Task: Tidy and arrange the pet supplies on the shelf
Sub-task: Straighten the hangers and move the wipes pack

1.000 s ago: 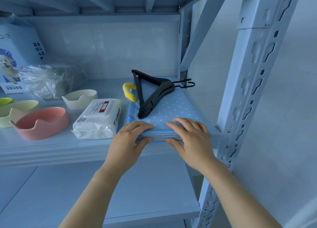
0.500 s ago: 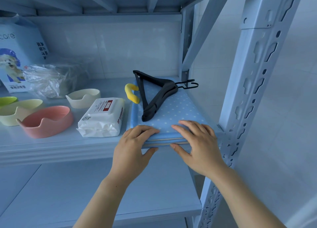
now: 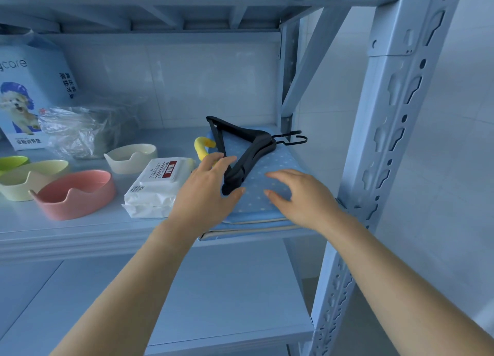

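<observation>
Hangers (image 3: 248, 152), black and likely light and stiff, lay on the soft folded blue mat (image 3: 270, 190) at the shelf's (image 3: 80, 232) right end. Your left hand (image 3: 205, 192) and right hand (image 3: 302, 198) hovered spread, fingers grasping nothing; best taken by the thick shoulder.

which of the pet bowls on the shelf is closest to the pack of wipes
The cream bowl, just left of the wipes and behind the pink bowl; the yellow and green bowls sit farther left.
</observation>
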Motion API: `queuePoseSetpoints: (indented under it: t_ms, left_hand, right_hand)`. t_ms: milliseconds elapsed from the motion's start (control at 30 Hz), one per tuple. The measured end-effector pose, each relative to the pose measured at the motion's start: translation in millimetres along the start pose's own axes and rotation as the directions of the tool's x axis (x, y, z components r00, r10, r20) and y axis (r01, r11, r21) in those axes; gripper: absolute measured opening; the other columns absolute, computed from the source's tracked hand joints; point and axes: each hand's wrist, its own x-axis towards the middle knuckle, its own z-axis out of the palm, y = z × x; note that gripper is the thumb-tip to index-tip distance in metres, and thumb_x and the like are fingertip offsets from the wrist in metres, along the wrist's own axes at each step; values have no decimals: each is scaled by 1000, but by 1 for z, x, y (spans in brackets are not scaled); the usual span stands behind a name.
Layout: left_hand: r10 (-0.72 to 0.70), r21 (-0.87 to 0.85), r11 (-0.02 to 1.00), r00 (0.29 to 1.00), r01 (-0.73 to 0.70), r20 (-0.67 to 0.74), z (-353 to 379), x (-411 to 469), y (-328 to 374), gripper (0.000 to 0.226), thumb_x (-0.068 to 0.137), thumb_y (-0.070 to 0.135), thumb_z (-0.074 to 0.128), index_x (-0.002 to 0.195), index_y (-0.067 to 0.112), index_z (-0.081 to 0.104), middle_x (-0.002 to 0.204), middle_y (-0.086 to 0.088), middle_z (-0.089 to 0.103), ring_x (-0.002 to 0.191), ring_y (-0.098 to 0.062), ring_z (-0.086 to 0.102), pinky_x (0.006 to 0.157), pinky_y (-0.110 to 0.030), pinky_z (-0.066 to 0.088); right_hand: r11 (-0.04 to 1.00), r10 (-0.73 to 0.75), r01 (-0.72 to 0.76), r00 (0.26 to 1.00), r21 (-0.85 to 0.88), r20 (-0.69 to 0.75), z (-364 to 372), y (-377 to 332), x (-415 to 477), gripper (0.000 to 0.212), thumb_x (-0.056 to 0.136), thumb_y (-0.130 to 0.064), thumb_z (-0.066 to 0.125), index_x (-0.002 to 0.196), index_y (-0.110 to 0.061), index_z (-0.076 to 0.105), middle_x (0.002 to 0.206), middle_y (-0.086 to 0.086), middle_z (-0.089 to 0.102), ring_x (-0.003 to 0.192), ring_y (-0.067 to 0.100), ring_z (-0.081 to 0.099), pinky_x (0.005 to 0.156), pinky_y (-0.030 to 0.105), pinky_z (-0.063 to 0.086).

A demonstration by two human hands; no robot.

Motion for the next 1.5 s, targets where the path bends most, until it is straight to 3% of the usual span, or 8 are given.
queuePoseSetpoints:
  t_ms: [167, 333, 433, 567, 767, 900, 1200, 1500]
  left_hand:
    - [17, 21, 1000, 976, -22, 218, -2, 28, -7, 43, 83, 35, 65, 121, 18, 54, 116, 0, 56, 106, -19, 53, 86, -29, 42]
    - [23, 26, 999, 963, -31, 269, -8, 49, -19, 38, 91, 45, 48, 122, 24, 55, 119, 7, 55, 109, -10, 48, 86, -21, 33]
    - [61, -34, 998, 944, -53, 324, -16, 66, -33, 31, 96, 25, 39, 121, 25, 57, 118, 11, 55, 106, -6, 45, 87, -17, 29]
    - [126, 82, 982, 907, -172, 403, -22, 87, -52, 48, 85, 3, 43, 122, 30, 55, 116, 19, 49, 97, 1, 37, 75, -1, 26]
    - [253, 110, 931, 832, -349, 494, -8, 114, -70, 47, 85, 0, 51, 124, 27, 56, 127, 10, 51, 119, -13, 44, 101, -29, 35]
    - [266, 171, 890, 787, -422, 557, -3, 135, -75, 47, 82, 0, 56, 119, 30, 59, 125, 12, 53, 115, -13, 47, 97, -30, 38]
    - [318, 158, 835, 697, -527, 643, -2, 162, -75, 32, 87, 12, 55, 114, 26, 64, 115, 9, 62, 110, -12, 52, 95, -33, 40]
    - [345, 211, 774, 676, -598, 651, -2, 169, -86, 25, 82, 15, 54, 101, 28, 66, 95, 6, 69, 88, -12, 61, 79, -31, 49]
  right_hand:
    - [993, -117, 116, 985, 13, 124, -3, -10, 41, 50, 86, -27, 61, 134, -26, 46, 140, -8, 44, 127, 13, 42, 99, 34, 41]
    - [975, -158, 195, 947, -107, 280, -8, -4, 79, 60, 83, -21, 66, 137, -26, 42, 144, -8, 39, 129, 15, 39, 102, 38, 39]
    - [955, -173, 240, 927, -173, 333, -12, 1, 99, 61, 83, -18, 67, 138, -26, 41, 145, -8, 38, 130, 14, 38, 103, 38, 38]
    - [929, -204, 298, 907, -217, 369, -10, 4, 115, 57, 84, -17, 66, 136, -24, 44, 141, -9, 42, 127, 14, 40, 100, 36, 40]
    - [917, -262, 348, 895, -196, 362, -6, 7, 130, 40, 85, -18, 64, 124, -24, 56, 124, -7, 56, 116, 16, 49, 92, 34, 43]
    - [918, -271, 354, 889, -178, 370, -7, 6, 138, 30, 82, -20, 67, 112, -23, 63, 112, -5, 60, 105, 16, 53, 87, 38, 46]
    - [906, -236, 364, 857, -215, 458, -4, 10, 149, 39, 84, -20, 66, 121, -28, 61, 116, -4, 50, 110, 15, 42, 92, 35, 39]
    - [936, -195, 305, 864, -174, 463, 3, 4, 154, 32, 78, -20, 72, 108, -27, 67, 110, -11, 66, 102, 13, 57, 85, 37, 47]
